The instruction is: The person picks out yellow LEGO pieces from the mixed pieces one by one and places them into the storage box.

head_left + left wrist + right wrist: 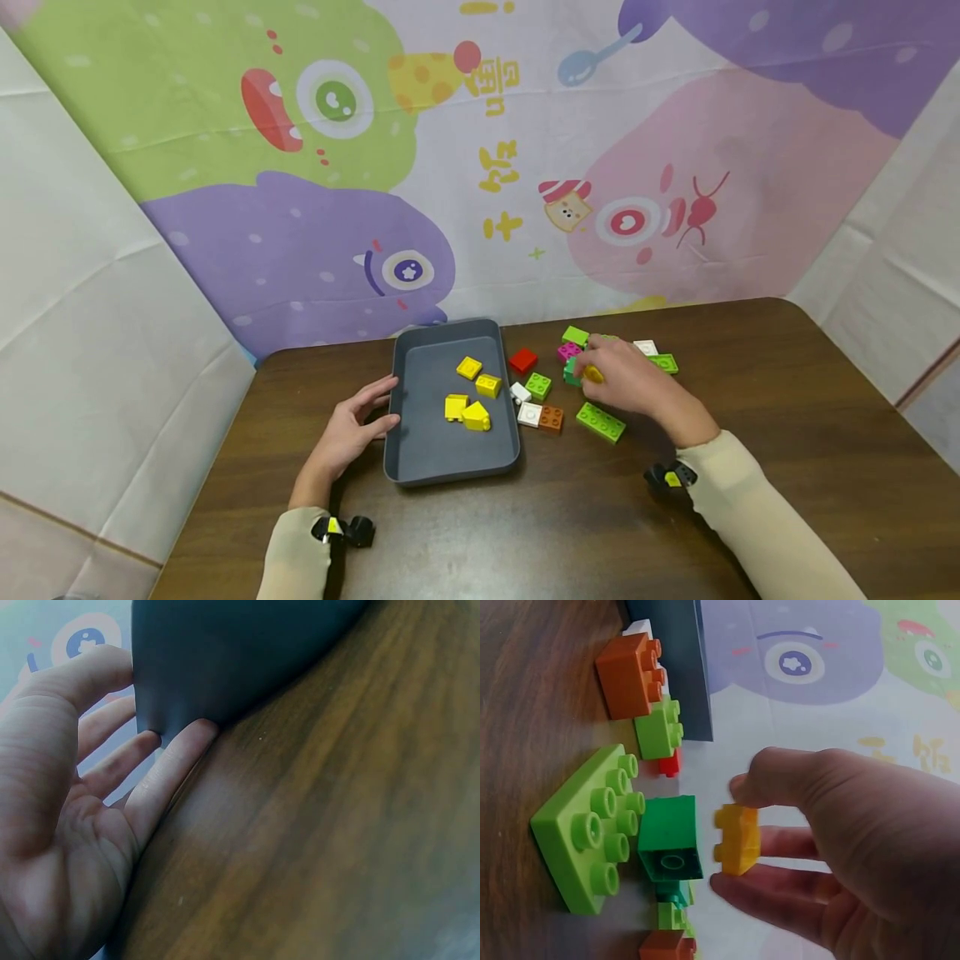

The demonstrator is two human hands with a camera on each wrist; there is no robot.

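My left hand [347, 435] touches the left side of a dark grey tray [420, 450] with its thumb and fingertips. In the left wrist view, fairly straight fingers [169, 769] rest against the tray's outer wall [217, 652]. Several yellow building bricks [456, 407] lie inside the tray. To its right, my right hand [626, 377] pinches another yellow brick [739, 838] between thumb and fingers, lifted off the table. Close beside that brick is a dark green brick [669, 825], apart from it in the right wrist view.
Loose bricks lie right of the tray: a red one [523, 360], a brown one [551, 418], a white one [529, 414], a magenta one [568, 352] and a long light green one [600, 422]. A cartoon-printed cloth [510, 275] hangs behind the wooden table [600, 533].
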